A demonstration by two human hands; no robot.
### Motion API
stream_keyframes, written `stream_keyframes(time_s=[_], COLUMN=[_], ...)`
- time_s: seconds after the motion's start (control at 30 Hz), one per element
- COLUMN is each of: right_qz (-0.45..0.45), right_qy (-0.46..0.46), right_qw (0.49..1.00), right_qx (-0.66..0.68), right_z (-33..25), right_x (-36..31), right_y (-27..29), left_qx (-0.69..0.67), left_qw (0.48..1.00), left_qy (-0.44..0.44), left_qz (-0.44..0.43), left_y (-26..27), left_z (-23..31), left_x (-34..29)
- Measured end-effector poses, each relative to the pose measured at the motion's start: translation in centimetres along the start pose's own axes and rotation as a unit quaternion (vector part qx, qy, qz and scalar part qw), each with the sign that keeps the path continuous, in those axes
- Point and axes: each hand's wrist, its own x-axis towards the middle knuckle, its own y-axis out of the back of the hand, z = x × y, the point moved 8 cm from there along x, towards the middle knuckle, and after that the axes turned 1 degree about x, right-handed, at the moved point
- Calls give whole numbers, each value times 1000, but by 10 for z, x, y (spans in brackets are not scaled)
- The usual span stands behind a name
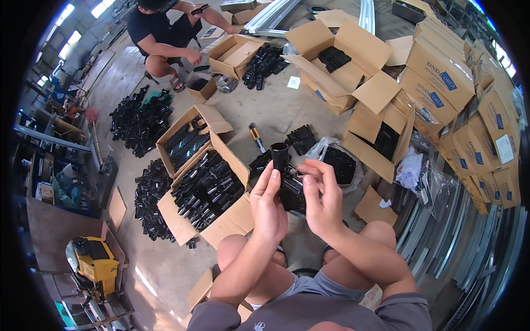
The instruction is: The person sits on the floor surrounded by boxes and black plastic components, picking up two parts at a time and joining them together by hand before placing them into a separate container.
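Observation:
In front of my chest, my left hand (267, 203) grips a black tubular plastic part (280, 156), its round open end pointing up. My right hand (324, 199) is close beside it, thumb and fingers bent in against the part's side; whatever they pinch is too small to make out. Just below and between the hands is more black plastic (292, 194), and I cannot tell whether it belongs to the held part. Beyond my hands, a bag-lined container (338, 165) holds many small black pieces. A cutter knife with an orange-and-black handle (256, 135) lies on the floor.
To the left, an open carton (229, 229) is filled with black parts, with piles (150, 201) beside it. Open cartons (375, 132) stand ahead right, near stacked cartons (441, 83) and metal profiles (436, 243). Another person (165, 44) crouches at far left, handling a black part.

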Motion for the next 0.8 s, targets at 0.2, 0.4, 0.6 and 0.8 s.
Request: stream_keyframes(time_s=[0.2, 0.4, 0.6, 0.8], right_qz=[-29, -60, 9, -6], right_qy=[76, 130, 53, 30], right_qw=[995, 974, 984, 983], right_qx=[-63, -175, -171, -178], right_z=[-24, -33, -26, -6], right_x=[-1, 2, 9, 8], right_y=[5, -5, 12, 14], left_qx=[6, -43, 169, 146], left_qw=[997, 987, 981, 983], left_qy=[58, 125, -97, -112], left_qz=[-43, -96, -16, -25], left_y=[-1, 5, 9, 3], left_z=[-2, -20, -14, -11], left_x=[2, 4, 1, -6])
